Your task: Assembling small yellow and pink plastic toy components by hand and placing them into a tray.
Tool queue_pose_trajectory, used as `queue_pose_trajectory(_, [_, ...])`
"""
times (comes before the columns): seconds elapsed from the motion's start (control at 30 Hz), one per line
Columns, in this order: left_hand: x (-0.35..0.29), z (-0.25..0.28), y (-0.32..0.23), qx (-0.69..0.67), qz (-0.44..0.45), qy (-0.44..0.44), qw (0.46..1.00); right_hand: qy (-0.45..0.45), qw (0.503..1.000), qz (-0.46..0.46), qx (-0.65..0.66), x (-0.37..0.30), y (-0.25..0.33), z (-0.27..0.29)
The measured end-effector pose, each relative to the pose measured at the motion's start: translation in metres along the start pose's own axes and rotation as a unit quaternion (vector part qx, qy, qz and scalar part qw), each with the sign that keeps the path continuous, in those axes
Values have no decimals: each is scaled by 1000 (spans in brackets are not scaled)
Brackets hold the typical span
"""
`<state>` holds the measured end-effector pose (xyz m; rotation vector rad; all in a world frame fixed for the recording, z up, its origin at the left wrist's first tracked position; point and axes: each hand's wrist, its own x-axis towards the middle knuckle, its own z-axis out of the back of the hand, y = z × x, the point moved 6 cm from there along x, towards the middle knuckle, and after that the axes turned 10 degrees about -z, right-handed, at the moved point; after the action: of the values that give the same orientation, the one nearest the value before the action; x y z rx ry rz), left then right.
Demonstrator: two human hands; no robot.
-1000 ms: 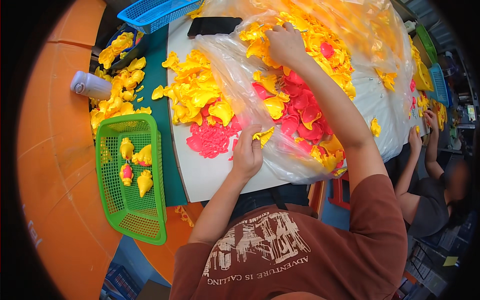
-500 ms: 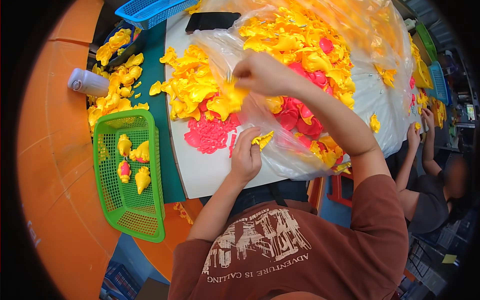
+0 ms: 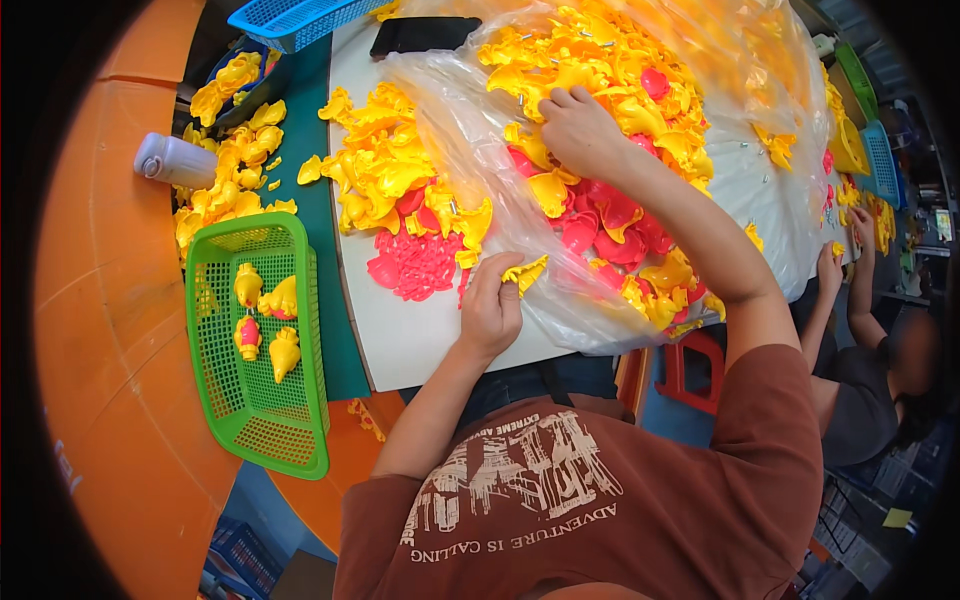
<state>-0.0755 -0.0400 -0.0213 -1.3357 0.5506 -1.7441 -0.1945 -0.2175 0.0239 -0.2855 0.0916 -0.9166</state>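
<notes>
My left hand is closed near the front edge of the table, pinching a curved yellow plastic piece with a ridged edge. Farther right, my right hand rests on a big heap of yellow and pink plastic shell parts. Its fingers are bent down into the heap; whatever they grip, if anything, is hidden. A smaller pile of yellow shell parts lies to the left, with small pink pieces in front of it. Clear plastic sheeting runs between the two piles.
At left, a green basket holds several yellow figures. Beside it stand a pale bottle and more yellow parts. A black phone-like slab and blue basket sit at the back. Another person works at right; a red stool stands below the table.
My right hand has moved away from the left pile, up and right to the big heap. The yellow piece it held now lies at the left pile. My left hand stays put.
</notes>
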Motion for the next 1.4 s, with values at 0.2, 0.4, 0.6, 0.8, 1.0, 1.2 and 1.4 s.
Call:
queue_pose_trajectory(0.2, [-3, 0, 1, -6, 5, -2, 1000, 2, 999, 50, 20, 4, 3, -7])
queue_pose_trajectory(0.4, [-13, 12, 1, -97, 102, -21, 990, 4, 998, 19, 55, 1, -14, -9])
queue_pose_trajectory(0.6, [-5, 34, -7, -223, 206, -120, 945, -52, 868, -78, 487, -2, -43, 20])
queue_pose_trajectory(0.8, [20, 44, -6, -311, 283, -139, 897, 155, 474, -202, 843, -44, 33, 43])
queue_pose_trajectory(1.0, [17, 44, 0, -319, 298, -177, 882, 3, 523, -217, 824, -53, 71, 33])
queue_pose_trajectory(1.2, [-15, 94, 18, -206, 278, -289, 893, -142, 775, -178, 590, -54, 90, 34])
queue_pose_trajectory(1.4, [-35, 97, 24, -199, 289, -261, 899, 76, 917, -241, 308, -11, 112, 30])
